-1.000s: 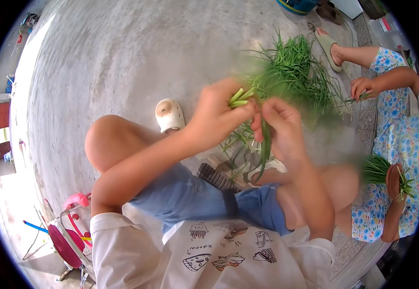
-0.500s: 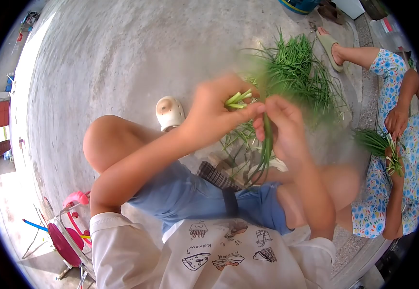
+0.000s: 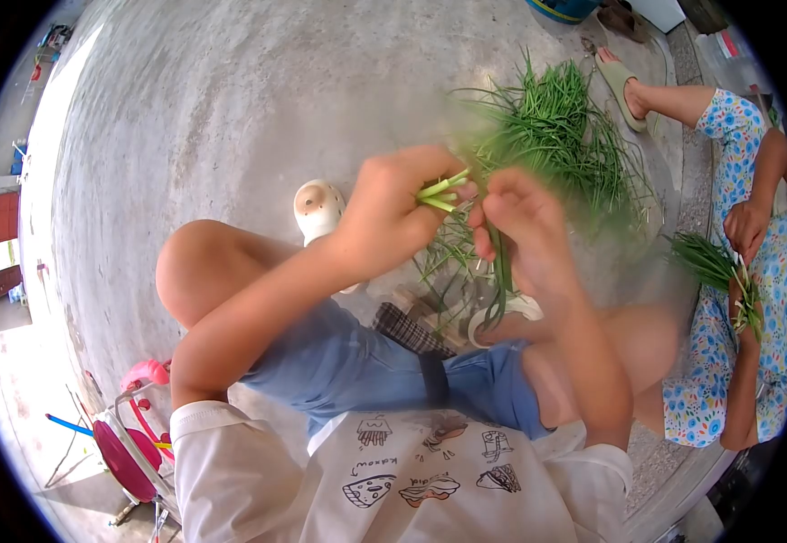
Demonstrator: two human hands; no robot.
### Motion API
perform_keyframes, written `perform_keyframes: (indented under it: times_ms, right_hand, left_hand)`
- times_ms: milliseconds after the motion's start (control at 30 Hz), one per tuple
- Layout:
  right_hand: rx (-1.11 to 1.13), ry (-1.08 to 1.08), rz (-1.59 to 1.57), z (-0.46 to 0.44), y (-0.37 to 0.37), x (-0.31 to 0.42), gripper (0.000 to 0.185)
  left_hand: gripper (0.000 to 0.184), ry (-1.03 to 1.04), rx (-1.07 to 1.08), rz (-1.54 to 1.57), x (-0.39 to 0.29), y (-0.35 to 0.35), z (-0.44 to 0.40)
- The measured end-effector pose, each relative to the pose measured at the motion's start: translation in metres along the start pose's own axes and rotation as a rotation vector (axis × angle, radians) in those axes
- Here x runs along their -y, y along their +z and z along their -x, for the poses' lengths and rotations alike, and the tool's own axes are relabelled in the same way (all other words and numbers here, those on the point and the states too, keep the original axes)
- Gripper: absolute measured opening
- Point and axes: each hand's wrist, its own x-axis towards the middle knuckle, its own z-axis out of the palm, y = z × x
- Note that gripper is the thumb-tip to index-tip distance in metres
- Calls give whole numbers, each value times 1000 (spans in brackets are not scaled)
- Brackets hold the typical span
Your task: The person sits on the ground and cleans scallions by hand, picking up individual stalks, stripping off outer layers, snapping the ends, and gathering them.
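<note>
- And here's the left hand point(image 3: 398, 208), fingers and thumb clamped round a slim bunch of pale-green, round-stemmed stalks point(image 3: 443, 192), their light ends poking out into plain view.
- Those stalks lie nearly level, slanting up a touch to the right, so their long axis points straight across at the other hand.
- Right hand point(image 3: 531, 231) up close, just beside it! Fingers curled, thumb near the fingertips; whether they're pinched tight, I cannot tell.
- Between the two, long, flat, dark-green leaves point(image 3: 503, 276) hang down, close against the right fingers, which are the nearer ones; whether they belong to those same stalks, I cannot tell.
- Out beyond the right hand, ahead of it, sprawls a big heap of thin, bright-green, grass-like leaves point(image 3: 564, 131) on the rough grey concrete floor point(image 3: 222, 109), the right hand nearer than the left.
- Far over on the right, well apart, a co-worker's hand point(image 3: 748, 226) is at a separate bunch of dark-green leaves with pale stems point(image 3: 706, 260).
</note>
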Motion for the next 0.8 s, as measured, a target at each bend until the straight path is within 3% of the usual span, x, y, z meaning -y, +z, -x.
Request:
perform_keyframes:
  times_ms: [333,400,733,800]
  right_hand:
    - [4,-30,94,0,-1,4,11]
    - [6,-63,154,0,3,5,11]
    - [-17,-329,575,-8,2,5,20]
    - [-24,-263,446,-8,2,3,22]
  left_hand:
    - [24,46,22,-35,3,-2,1]
    - [5,107,-65,-42,4,0,1]
    - [5,61,-92,4,5,-7,0]
    - [7,19,-123,14,4,-8,0]
